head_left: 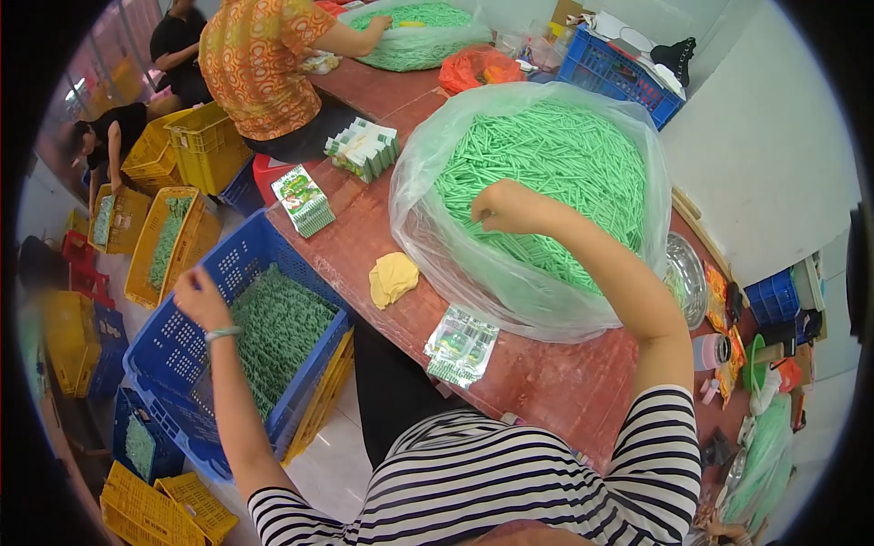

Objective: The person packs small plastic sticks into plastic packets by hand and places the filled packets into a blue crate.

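Note:
My right hand (pixel 514 207) is over a big clear plastic bag (pixel 414 196) heaped with thin green sticks (pixel 555 155). Its fingers are curled and closed, and whatever they may hold is hidden against the pile. Out to the side, my left hand (pixel 202 300) is above the rim of a blue crate (pixel 309 387), fingers bent together; I cannot make out anything in them. Inside that crate lie many small green pieces (pixel 278 341). Near me on the red table (pixel 537 382) is a stack of green-and-silver packets (pixel 462 346), with a yellow cloth (pixel 393 279) beyond it.
Two more packet stacks, one printed (pixel 303 200) and one fanned (pixel 362 148), stand at the table's left edge. A person in an orange patterned shirt (pixel 264 68) sits beyond, at another bag (pixel 419 55). Yellow crates (pixel 168 241) crowd the floor. A metal bowl (pixel 687 278) sits right.

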`<control>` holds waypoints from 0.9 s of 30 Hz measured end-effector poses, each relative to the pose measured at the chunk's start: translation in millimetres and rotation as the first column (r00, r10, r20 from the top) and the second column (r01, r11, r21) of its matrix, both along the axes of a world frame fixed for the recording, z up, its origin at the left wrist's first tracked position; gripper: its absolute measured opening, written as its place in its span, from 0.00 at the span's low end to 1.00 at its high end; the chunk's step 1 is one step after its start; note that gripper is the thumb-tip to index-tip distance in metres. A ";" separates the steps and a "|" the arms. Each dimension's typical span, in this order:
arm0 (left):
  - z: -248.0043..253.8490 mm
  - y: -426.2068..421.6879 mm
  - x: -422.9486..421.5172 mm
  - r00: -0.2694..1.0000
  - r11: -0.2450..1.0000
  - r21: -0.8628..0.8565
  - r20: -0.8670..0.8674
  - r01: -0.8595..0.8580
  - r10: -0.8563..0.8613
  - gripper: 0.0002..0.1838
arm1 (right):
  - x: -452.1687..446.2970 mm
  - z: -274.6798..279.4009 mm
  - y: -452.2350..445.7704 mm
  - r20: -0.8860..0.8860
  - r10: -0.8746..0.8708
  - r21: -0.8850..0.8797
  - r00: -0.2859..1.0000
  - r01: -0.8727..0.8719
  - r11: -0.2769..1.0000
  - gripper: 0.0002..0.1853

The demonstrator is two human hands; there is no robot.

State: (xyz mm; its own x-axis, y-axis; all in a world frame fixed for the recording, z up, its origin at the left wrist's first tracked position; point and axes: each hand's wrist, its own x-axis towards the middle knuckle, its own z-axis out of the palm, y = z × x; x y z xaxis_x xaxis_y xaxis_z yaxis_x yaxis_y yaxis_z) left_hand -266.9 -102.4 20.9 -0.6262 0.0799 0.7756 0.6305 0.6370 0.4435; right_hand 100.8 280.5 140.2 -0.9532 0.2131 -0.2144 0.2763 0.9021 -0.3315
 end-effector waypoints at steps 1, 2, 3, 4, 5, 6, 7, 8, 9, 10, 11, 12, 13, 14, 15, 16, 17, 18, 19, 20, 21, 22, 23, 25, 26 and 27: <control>12.8 22.1 33.3 0.989 0.988 0.055 0.017 0.145 -0.146 0.08 | -3.3 -2.5 -1.7 0.020 0.049 0.031 0.999 -0.049 0.998 0.12; 25.3 43.2 77.9 0.950 0.950 0.100 0.078 0.295 -0.303 0.06 | -6.7 -7.0 -2.0 0.042 0.096 0.060 0.995 -0.098 0.993 0.13; 36.7 59.1 125.5 0.853 0.902 0.115 0.294 0.416 -0.431 0.04 | -10.8 -18.4 2.0 0.060 0.134 0.102 0.989 -0.140 0.985 0.16; 39.1 71.9 167.9 0.756 0.814 0.085 0.326 0.575 -0.568 0.03 | -12.6 -19.6 1.9 0.086 0.146 0.105 0.986 -0.155 0.982 0.16; 19.6 80.7 201.2 0.599 0.715 0.129 0.457 0.687 -0.657 0.04 | -14.3 -19.9 1.6 0.113 0.159 0.109 0.981 -0.171 0.979 0.17; 13.6 87.0 237.5 0.550 0.663 0.075 0.493 0.745 -0.674 0.06 | -15.9 -20.7 1.6 0.142 0.171 0.111 0.975 -0.187 0.976 0.18; 18.4 94.3 265.7 0.471 0.561 0.025 0.512 0.827 -0.718 0.10 | -17.6 -23.1 2.4 0.164 0.193 0.151 0.967 -0.218 0.964 0.17; 0.3 98.7 283.0 0.413 0.503 0.003 0.566 0.864 -0.713 0.13 | -18.8 -26.5 3.2 0.187 0.211 0.188 0.959 -0.246 0.951 0.17; -1.3 101.6 301.3 0.471 0.521 -0.089 0.573 0.849 -0.671 0.16 | -19.1 -29.4 3.0 0.212 0.227 0.222 0.951 -0.273 0.936 0.17; 3.5 103.0 316.6 0.562 0.561 -0.191 0.549 0.805 -0.618 0.20 | -19.8 -30.6 1.9 0.231 0.224 0.224 0.947 -0.276 0.935 0.16; 5.6 104.9 325.1 0.569 0.567 -0.206 0.568 0.798 -0.595 0.19 | -21.2 -31.0 1.5 0.250 0.221 0.228 0.943 -0.279 0.933 0.15; 6.4 106.6 330.4 0.576 0.571 -0.221 0.586 0.790 -0.570 0.19 | -21.8 -29.8 0.8 0.268 0.218 0.232 0.938 -0.282 0.931 0.15; 5.8 107.5 334.6 0.583 0.569 -0.237 0.586 0.787 -0.563 0.18 | -21.5 -28.6 0.3 0.269 0.205 0.237 0.941 -0.271 0.933 0.14; 4.8 107.9 337.7 0.591 0.568 -0.254 0.587 0.783 -0.553 0.17 | -21.8 -27.2 -0.4 0.271 0.194 0.242 0.943 -0.262 0.934 0.13; 3.6 107.6 338.8 0.600 0.567 -0.270 0.588 0.778 -0.543 0.16 | -22.9 -27.0 -1.4 0.272 0.185 0.246 0.944 -0.254 0.935 0.13; 1.5 107.2 338.6 0.591 0.557 -0.267 0.587 0.786 -0.553 0.16 | -23.2 -30.0 -0.6 0.252 0.189 0.247 0.949 -0.252 0.936 0.12; -1.4 107.4 338.2 0.581 0.547 -0.263 0.587 0.795 -0.564 0.15 | -22.3 -33.3 1.5 0.232 0.193 0.249 0.953 -0.250 0.936 0.12; -3.4 108.0 337.8 0.570 0.535 -0.257 0.586 0.805 -0.576 0.15 | -21.8 -34.3 2.3 0.213 0.194 0.252 0.958 -0.246 0.936 0.12; -4.4 108.7 336.9 0.561 0.532 -0.247 0.590 0.810 -0.580 0.15 | -22.2 -34.9 3.2 0.213 0.192 0.255 0.958 -0.244 0.936 0.11; -5.3 109.0 335.2 0.551 0.527 -0.237 0.595 0.816 -0.585 0.15 | -22.2 -35.3 4.2 0.212 0.189 0.259 0.959 -0.242 0.935 0.11; -6.3 109.0 333.6 0.540 0.522 -0.226 0.600 0.822 -0.591 0.15 | -21.7 -32.0 2.6 0.213 0.186 0.261 0.959 -0.239 0.935 0.11; -7.2 108.8 331.6 0.498 0.516 -0.169 0.620 0.840 -0.607 0.15 | -21.0 -27.6 2.3 0.209 0.188 0.236 0.960 -0.236 0.943 0.12; -7.9 108.8 328.9 0.456 0.510 -0.111 0.636 0.853 -0.623 0.15 | -20.2 -21.5 2.9 0.205 0.192 0.211 0.960 -0.234 0.949 0.12; -8.7 110.2 325.9 0.387 0.512 -0.003 0.658 0.859 -0.645 0.17 | -19.8 -19.1 4.7 0.191 0.198 0.200 0.961 -0.236 0.951 0.14; -9.0 111.1 325.1 0.361 0.520 0.047 0.667 0.853 -0.652 0.18 | -19.2 -22.4 6.9 0.182 0.202 0.213 0.962 -0.239 0.947 0.14; -6.3 112.5 324.4 0.333 0.526 0.097 0.673 0.845 -0.660 0.20 | -18.3 -23.0 7.9 0.173 0.205 0.227 0.963 -0.241 0.944 0.14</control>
State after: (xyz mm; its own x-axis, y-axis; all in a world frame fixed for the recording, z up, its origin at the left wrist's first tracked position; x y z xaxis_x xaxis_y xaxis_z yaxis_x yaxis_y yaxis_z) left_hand 57.5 10.1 14.6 -0.4654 0.8715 0.1546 0.5631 0.1568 0.8114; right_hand 82.5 288.4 117.2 -0.9447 0.0617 -0.3220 0.0872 0.9940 -0.0653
